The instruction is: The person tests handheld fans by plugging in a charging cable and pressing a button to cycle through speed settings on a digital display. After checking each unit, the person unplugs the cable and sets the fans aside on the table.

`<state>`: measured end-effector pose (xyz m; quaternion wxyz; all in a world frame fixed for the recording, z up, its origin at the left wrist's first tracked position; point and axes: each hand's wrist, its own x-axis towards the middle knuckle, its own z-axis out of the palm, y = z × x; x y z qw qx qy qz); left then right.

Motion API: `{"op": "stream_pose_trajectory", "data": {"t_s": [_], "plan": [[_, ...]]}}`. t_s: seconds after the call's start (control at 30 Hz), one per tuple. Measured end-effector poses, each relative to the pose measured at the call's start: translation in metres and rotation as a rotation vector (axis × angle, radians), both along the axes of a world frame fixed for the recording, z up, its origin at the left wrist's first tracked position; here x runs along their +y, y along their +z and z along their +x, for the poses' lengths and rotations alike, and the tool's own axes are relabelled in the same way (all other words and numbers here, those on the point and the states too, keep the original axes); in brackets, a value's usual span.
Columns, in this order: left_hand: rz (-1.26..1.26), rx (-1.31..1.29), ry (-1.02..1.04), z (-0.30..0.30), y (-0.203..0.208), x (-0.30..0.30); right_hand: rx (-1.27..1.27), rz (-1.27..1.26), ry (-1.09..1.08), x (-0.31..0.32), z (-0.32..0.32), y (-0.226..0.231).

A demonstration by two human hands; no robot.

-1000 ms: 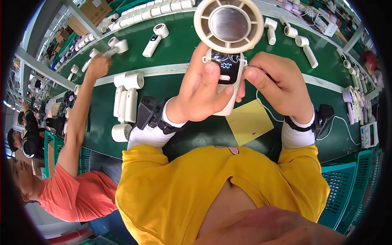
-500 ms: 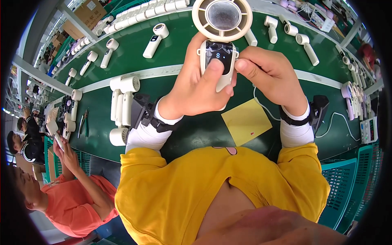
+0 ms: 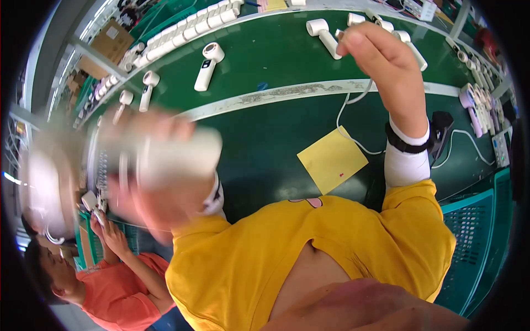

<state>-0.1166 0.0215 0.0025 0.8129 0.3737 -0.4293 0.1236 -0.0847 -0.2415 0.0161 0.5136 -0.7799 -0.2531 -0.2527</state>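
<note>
A cream handheld fan (image 3: 182, 151) is in my left hand (image 3: 165, 201) at the left, lying sideways with its round head toward the left edge. Motion smears both, but the fingers wrap round its handle. Raised at the upper right, my right hand (image 3: 389, 63) pinches the small plug of a white cable (image 3: 340, 118) between thumb and fingers. The cable hangs from that hand and runs down past a yellow paper sheet (image 3: 331, 160) on the green bench. Just beyond the right hand lies another white handheld fan (image 3: 326, 38).
More fans, such as one upper left (image 3: 207, 69), lie on the green belt behind a pale rail (image 3: 276, 98). A row of fans (image 3: 187, 30) stands at the back. A co-worker in an orange shirt (image 3: 121, 287) sits at the left. A green crate (image 3: 469, 237) stands at the right.
My left hand has swung the fan from the front centre to the left. My right hand has moved up and right, apart from the fan, with the cable plug.
</note>
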Motion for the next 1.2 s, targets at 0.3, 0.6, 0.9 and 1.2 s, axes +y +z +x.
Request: {"op": "stream_pose_trajectory", "data": {"t_s": [0.3,0.6,0.9,1.2], "plan": [[-0.185,0.081,0.219,-0.017,-0.004,0.003,-0.041,-0.002,-0.343,-0.037,0.049,-0.013],[0.719,0.508,0.290,0.231,-0.089,-0.100,0.284,-0.473,-1.035,-0.187,0.175,-0.095],[1.087,0.264,0.874,0.283,-0.153,-0.123,0.499,-0.560,-1.100,-0.204,0.218,-0.166],[0.596,-0.137,1.210,0.241,-0.126,-0.128,0.620,0.674,-0.456,-0.202,0.179,-0.127]]}}
